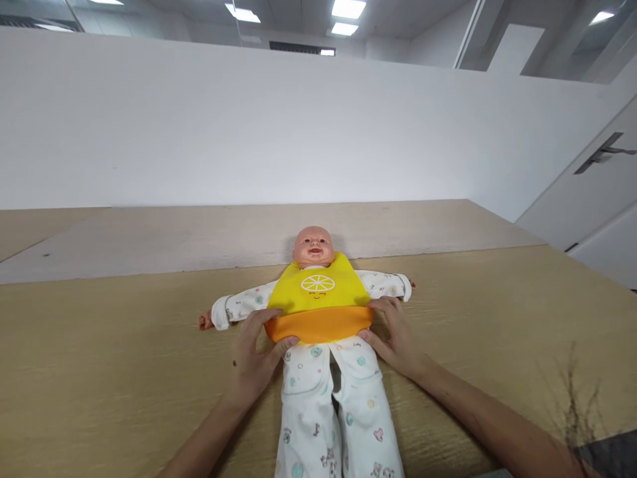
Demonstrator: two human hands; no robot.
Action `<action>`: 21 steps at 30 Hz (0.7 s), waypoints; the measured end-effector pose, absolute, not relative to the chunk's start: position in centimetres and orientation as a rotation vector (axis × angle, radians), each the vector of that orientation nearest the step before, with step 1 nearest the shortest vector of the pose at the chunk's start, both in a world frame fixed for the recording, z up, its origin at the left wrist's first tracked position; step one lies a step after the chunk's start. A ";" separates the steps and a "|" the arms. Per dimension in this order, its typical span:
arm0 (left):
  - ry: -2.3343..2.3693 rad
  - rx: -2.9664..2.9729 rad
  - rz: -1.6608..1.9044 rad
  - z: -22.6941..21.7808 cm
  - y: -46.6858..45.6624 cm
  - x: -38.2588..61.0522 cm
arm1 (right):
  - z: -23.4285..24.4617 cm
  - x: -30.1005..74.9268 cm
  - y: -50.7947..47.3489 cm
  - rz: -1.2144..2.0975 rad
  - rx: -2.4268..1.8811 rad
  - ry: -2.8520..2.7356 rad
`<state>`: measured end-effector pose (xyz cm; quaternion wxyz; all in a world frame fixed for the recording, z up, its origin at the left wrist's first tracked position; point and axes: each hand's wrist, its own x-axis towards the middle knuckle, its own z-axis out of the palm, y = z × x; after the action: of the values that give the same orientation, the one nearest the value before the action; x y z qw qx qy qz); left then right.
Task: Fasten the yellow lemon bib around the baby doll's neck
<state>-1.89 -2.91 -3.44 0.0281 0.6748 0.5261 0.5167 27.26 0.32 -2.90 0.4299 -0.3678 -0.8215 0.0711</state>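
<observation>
A baby doll (314, 245) lies on its back on the wooden table, arms spread out, dressed in a white patterned outfit (308, 378). Over its chest is a yellow bib (288, 289) with a white citrus slice and a smiling face printed on it. The bib's orange pocket (318, 324) runs across the doll's waist. My left hand (253, 358) grips the pocket's left end between thumb and fingers. At the right end, my right hand (395, 335) holds the pocket the same way. The bib's fastening behind the neck is hidden.
The wooden table (124, 372) has a paler strip (174, 232) along its back. Behind it stands a white wall (249, 133) with glass above. A door with a metal handle (602, 153) is at the right. Something dark and twig-like (574, 405) shows at the lower right.
</observation>
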 end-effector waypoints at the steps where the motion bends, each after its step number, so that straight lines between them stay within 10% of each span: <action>1: 1.617 2.092 1.598 -3.4 -2.9 -1.9 | -2.9 27.3 0.3 0.176 -0.918 -2.051; 21: 1.636 2.081 1.475 -3.3 -2.9 -2.3 | -3.5 27.6 0.7 0.314 -0.939 -2.102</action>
<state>-2.27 -2.86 -3.33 0.0557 0.6857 0.5390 0.4860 27.65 0.74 -3.48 0.3976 -0.3709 -0.8300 0.1239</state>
